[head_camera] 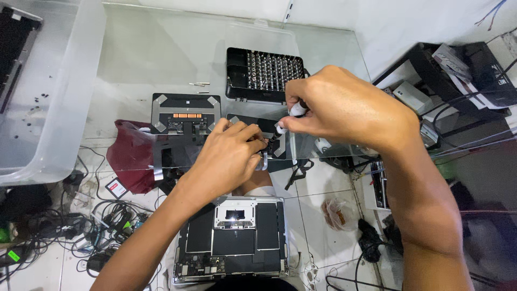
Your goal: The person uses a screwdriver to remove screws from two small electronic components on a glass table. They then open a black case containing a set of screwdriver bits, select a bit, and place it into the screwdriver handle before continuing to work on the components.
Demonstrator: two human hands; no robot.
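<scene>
Nearest the camera, an opened laptop (231, 240) lies bottom-side up on the person's lap, below the near edge of the glass bench (161, 59). With its cover off, the dark battery cells and the board are exposed, probably so that parts can be lifted straight up onto the glass.

Above it, at the near edge of the bench, both hands meet over a small dark trackpad module (269, 137). The left hand (226, 159) presses down on the module with curled fingers, apparently to pin it flat so it cannot slide on the smooth glass. The right hand (344, 110) is closed around a white-handled screwdriver (288, 119), gripping it near the top with the tip angled down towards the module right beside the left fingertips. That high pinch suits turning a fine driver with little force.

Just left of the hands lies a second trackpad (186, 113), underside up, its copper contacts showing. Behind the hands, towards the far edge, an open black bit case (264, 73) stands within easy reach of the right hand. A few loose screws (199, 84) rest on the glass beside the case, apart from the work. A clear plastic bin (59, 97) takes up the left end of the bench. Cables (81, 226) tangle on the tiled floor below, seen through the glass.
</scene>
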